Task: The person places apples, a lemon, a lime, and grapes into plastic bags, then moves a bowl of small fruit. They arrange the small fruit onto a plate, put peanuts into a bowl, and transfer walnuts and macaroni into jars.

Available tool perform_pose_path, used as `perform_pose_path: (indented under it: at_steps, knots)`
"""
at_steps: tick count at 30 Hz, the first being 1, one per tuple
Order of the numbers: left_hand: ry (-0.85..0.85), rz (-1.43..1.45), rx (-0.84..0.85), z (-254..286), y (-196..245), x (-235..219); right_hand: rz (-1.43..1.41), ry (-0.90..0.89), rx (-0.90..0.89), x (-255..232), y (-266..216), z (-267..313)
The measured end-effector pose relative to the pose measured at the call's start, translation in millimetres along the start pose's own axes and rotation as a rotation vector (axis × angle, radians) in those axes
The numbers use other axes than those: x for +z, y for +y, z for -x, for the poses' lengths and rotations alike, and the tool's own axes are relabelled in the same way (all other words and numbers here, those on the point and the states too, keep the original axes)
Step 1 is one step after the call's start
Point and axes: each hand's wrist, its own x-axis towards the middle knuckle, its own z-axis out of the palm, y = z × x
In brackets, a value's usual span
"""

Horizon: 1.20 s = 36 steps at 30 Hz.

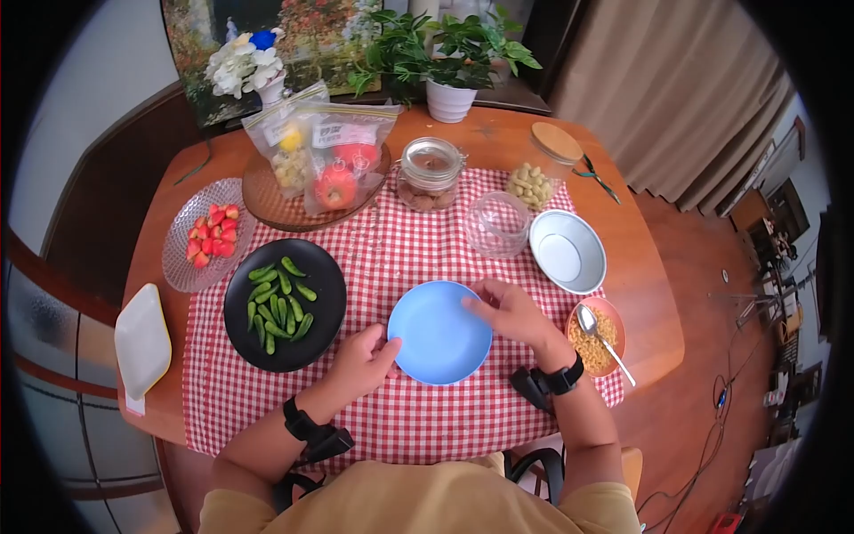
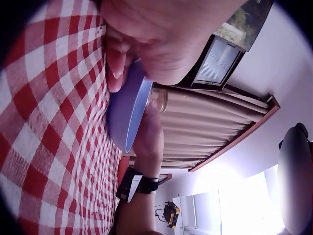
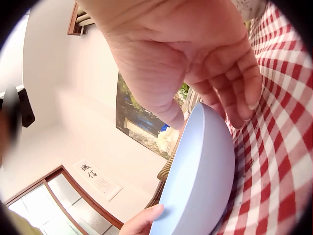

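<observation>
A blue bowl (image 1: pixel 440 332) stands upright on the checked cloth in front of the person. My left hand (image 1: pixel 363 363) grips its left rim, thumb over the edge and fingers against the outer wall, as the left wrist view shows at the bowl (image 2: pixel 128 107). At the upper right rim is my right hand (image 1: pixel 511 313). In the right wrist view the right hand (image 3: pixel 188 63) holds its thumb and loosely bent fingers apart on either side of the rim of the bowl (image 3: pixel 208 161); whether they touch it is unclear. Nothing is visible inside the bowl.
Left: black plate (image 1: pixel 240 334) of green peppers, glass bowl (image 1: pixel 178 267) of red pieces, white tray (image 1: pixel 142 343). Behind: bagged fruit on a basket (image 1: pixel 258 200), jars (image 1: pixel 430 169), glass bowl (image 1: pixel 496 224). Right: metal bowl (image 1: pixel 567 251), orange bowl (image 1: pixel 614 311) with a spoon (image 1: pixel 609 343).
</observation>
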Motion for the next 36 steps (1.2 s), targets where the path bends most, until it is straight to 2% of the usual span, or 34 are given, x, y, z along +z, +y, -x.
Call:
perform_pose_path:
  at_steps: [3,4,8,13,14,16,18,20,22,24,25,27,30,31,34,36]
  knots:
    - [0.004,0.05,0.048,-1,-4,1,0.071,-0.045,-0.032,7,11,22]
    - [0.002,0.032,0.069,-1,-6,1,0.146,-0.096,0.037,8,13,26]
    - [-0.004,0.026,0.07,0,-5,1,0.08,-0.078,0.1,16,17,38]
    - [-0.014,0.031,0.033,2,2,-1,-0.038,0.032,0.015,10,16,51]
    - [-0.033,0.031,0.007,3,6,-2,-0.041,0.05,0.022,3,12,56]
    - [-0.046,0.017,-0.016,3,7,-2,-0.068,0.104,0.21,-23,3,68]
    - [-0.053,0.004,-0.044,3,7,-3,-0.042,0.233,0.252,-54,3,82]
    - [-0.062,-0.011,-0.032,3,6,-2,0.004,0.507,0.296,-80,0,96]
    - [-0.061,-0.02,-0.019,2,4,-2,-0.152,0.671,0.312,-110,32,101]
    - [-0.062,-0.02,-0.015,2,2,-2,-0.176,0.751,0.278,-138,45,111]
    - [-0.057,-0.016,-0.016,2,2,-2,-0.173,0.747,0.276,-149,52,117]
    - [-0.063,-0.006,0.01,2,1,-2,-0.145,0.813,0.403,-169,67,124]
    - [-0.06,-0.002,0.019,1,-1,-2,-0.215,0.855,0.471,-193,109,132]
    - [-0.055,-0.002,0.017,1,0,-2,-0.216,0.85,0.469,-197,115,132]
    - [-0.058,0.003,0.011,2,3,-2,-0.316,0.905,0.641,-203,132,131]
    - [-0.057,-0.016,-0.015,2,4,-1,-0.337,0.857,0.687,-207,143,132]
